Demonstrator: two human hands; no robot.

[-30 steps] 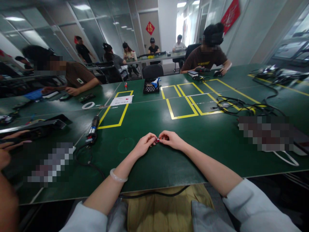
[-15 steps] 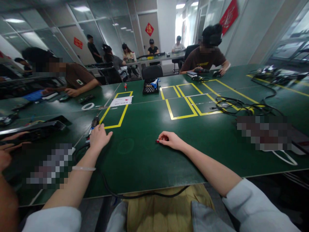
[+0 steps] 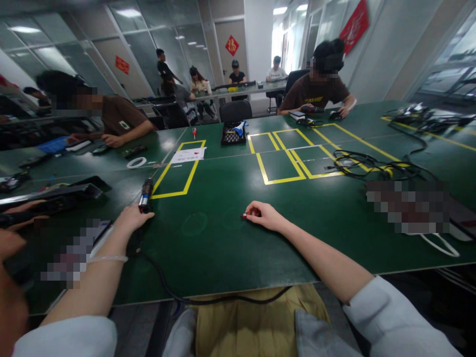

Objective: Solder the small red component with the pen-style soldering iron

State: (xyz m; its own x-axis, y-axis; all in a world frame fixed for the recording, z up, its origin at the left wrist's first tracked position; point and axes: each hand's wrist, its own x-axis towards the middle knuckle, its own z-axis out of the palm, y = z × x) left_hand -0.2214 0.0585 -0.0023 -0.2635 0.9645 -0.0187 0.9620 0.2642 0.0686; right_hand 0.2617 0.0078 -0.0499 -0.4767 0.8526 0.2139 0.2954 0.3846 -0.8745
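My left hand [image 3: 132,219] is closed round the near end of a black corded tool [image 3: 145,193] that lies on the green table [image 3: 230,248] at the left. Its black cable [image 3: 208,299] trails back over the near table edge. My right hand [image 3: 263,215] rests on the table near the middle, fingers pinched on a small red and silver part [image 3: 243,215]. A pale bangle sits on my left wrist.
Yellow tape rectangles [image 3: 282,158] mark the table. A white paper [image 3: 188,155], a tape roll [image 3: 136,162], a black parts tray [image 3: 233,134] and a tangle of black cables [image 3: 366,163] lie farther off. Other people sit at the left, far side and background tables.
My left hand left the small part, reached left to the corded tool and closed on its near end. My right hand stayed in place with the small part.
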